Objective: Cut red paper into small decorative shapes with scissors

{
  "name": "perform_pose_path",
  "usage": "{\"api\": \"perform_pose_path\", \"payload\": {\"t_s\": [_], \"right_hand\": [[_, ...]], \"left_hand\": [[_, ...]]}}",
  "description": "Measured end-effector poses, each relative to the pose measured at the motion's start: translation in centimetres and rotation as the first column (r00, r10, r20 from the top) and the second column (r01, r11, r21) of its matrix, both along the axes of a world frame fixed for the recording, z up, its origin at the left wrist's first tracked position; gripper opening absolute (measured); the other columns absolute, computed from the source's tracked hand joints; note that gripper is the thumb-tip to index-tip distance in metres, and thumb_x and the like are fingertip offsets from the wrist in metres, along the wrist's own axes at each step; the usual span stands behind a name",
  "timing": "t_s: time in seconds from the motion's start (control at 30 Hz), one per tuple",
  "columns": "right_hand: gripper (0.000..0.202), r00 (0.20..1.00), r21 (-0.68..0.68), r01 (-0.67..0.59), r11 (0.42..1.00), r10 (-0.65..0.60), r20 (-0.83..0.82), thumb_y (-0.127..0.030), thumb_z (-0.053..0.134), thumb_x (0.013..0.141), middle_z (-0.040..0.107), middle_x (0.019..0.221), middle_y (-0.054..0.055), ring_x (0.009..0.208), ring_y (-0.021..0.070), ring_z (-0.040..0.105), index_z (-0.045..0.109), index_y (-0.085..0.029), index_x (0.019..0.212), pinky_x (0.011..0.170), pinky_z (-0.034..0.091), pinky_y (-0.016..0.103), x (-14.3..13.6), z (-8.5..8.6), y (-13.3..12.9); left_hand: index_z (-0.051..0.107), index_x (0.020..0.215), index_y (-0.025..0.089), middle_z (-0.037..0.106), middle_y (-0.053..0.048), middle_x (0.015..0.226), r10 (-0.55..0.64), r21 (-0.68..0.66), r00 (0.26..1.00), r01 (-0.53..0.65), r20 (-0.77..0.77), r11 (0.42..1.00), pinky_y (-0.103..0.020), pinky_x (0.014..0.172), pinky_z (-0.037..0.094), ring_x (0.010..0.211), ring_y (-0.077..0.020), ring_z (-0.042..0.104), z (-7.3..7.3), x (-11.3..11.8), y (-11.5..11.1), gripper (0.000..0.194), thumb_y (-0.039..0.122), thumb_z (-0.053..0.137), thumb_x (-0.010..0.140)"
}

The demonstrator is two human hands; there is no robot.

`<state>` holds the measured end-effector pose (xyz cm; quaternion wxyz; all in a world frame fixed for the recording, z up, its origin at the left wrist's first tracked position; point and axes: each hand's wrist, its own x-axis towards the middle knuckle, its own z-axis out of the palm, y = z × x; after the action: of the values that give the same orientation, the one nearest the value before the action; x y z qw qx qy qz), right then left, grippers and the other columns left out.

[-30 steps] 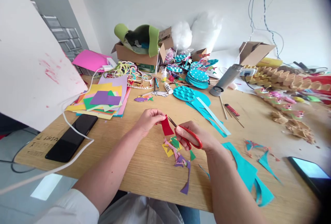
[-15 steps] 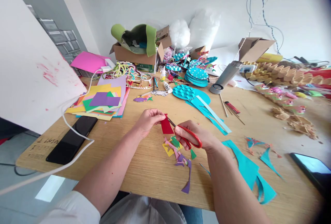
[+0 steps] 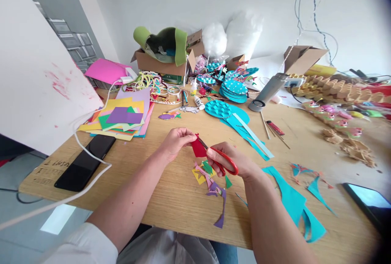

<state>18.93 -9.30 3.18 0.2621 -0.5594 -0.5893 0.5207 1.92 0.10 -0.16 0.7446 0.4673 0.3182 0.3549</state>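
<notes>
Between thumb and fingertips, my left hand point(image 3: 178, 142) pinches a small piece of red paper point(image 3: 199, 150) by its upper left edge. My right hand point(image 3: 229, 159) is closed round the red handles of a pair of scissors point(image 3: 228, 161), whose dark blades meet the paper's upper right side. On the table just below lie paper scraps: yellow and green ones, a pink strip, and a curved purple scrap point(image 3: 222, 207). Large turquoise offcuts point(image 3: 287, 195) rest by my right forearm.
A stack of coloured paper point(image 3: 122, 119) and a black phone point(image 3: 85, 162) with a white cable across it are at the left. Beyond my hands are a paper fish point(image 3: 169, 116), a glue bottle point(image 3: 199, 102) and a turquoise disc point(image 3: 218, 109). A metal flask point(image 3: 269, 91) leans at the back right.
The scissors and red paper stay almost in place, with only a slight shift of the blades against the paper. The whole view has moved a little.
</notes>
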Motion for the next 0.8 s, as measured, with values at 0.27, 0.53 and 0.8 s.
{"api": "perform_pose_path", "payload": {"t_s": [0.27,0.53,0.8], "right_hand": [[0.052,1.000,-0.019,0.013,1.000,-0.013,-0.001,-0.066,0.057,0.078,0.055,0.046,-0.001,0.039,0.0111,0.052,0.052,-0.017,0.062,0.040,0.036,0.022,0.04,-0.30,0.08],[0.054,0.999,-0.027,0.032,0.999,-0.031,0.009,-0.068,0.056,0.077,0.054,0.046,-0.001,0.039,0.0108,0.050,0.052,-0.017,0.061,0.041,0.036,0.022,-0.10,-0.32,0.13],[0.055,0.999,-0.020,0.038,0.999,-0.038,0.008,-0.069,0.055,0.076,0.053,0.045,-0.001,0.039,0.0106,0.050,0.051,-0.017,0.060,0.041,0.036,0.022,-0.28,-0.20,0.11]], "left_hand": [[0.062,0.063,0.012,0.066,-0.002,0.067,0.011,-0.030,1.000,-0.011,0.009,0.999,-0.028,0.069,0.049,0.064,-0.0114,0.060,0.09,0.13,-0.01,0.022,0.024,0.078,0.054],[0.062,0.063,0.011,0.066,-0.002,0.066,-0.002,-0.043,1.000,0.003,0.016,0.999,-0.028,0.068,0.049,0.064,-0.0116,0.060,-0.02,0.17,-0.02,0.022,0.023,0.078,0.054],[0.064,0.063,0.011,0.067,-0.003,0.065,-0.053,-0.066,0.998,0.055,0.027,0.996,-0.028,0.069,0.048,0.063,-0.0115,0.060,0.05,0.26,-0.18,0.023,0.025,0.079,0.054]]}}
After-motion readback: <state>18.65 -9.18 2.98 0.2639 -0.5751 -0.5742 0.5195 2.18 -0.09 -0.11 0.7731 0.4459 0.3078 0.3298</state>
